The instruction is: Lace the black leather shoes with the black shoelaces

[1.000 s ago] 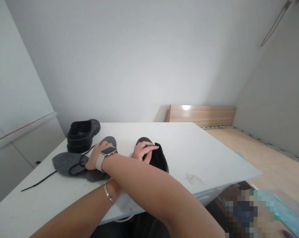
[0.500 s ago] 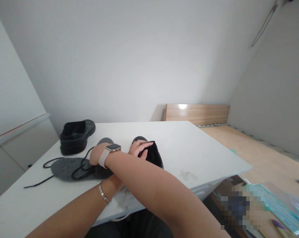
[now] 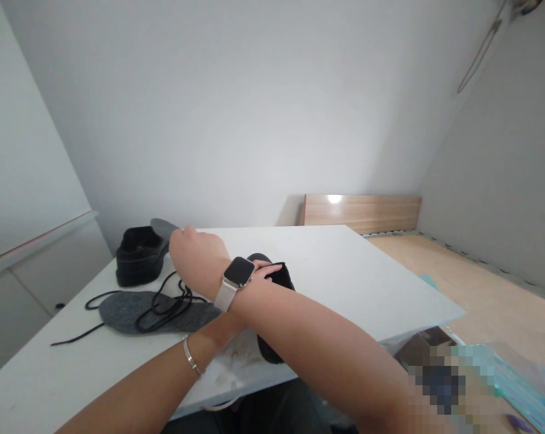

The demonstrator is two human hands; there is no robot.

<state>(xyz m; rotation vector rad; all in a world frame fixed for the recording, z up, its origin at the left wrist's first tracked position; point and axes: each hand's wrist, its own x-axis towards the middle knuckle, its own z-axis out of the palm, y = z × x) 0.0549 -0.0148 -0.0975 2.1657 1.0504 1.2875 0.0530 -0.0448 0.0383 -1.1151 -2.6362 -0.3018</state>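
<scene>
My right arm, wearing a watch, crosses over my left forearm. My right hand (image 3: 199, 256) is closed, with a grey insole (image 3: 163, 227) sticking out past its far side; the grip itself is hidden. That insole reaches towards a black shoe (image 3: 139, 268) at the table's left. With its fingers at the opening, my left hand (image 3: 267, 269) holds a second black shoe (image 3: 283, 277), partly covered by my right forearm. Another grey insole (image 3: 121, 314) lies flat on the table, with black shoelaces (image 3: 170, 314) loosely looped across it.
The white table (image 3: 358, 289) has marks near its front edge. Beyond its right side are a wooden board (image 3: 363, 212), a light wood surface (image 3: 435, 277) and teal plastic packets (image 3: 521, 386). A white wall stands behind.
My right hand has lifted and moved up and away with the grey insole, towards the far-left shoe. My left hand stays on the other shoe. The view has shifted slightly.
</scene>
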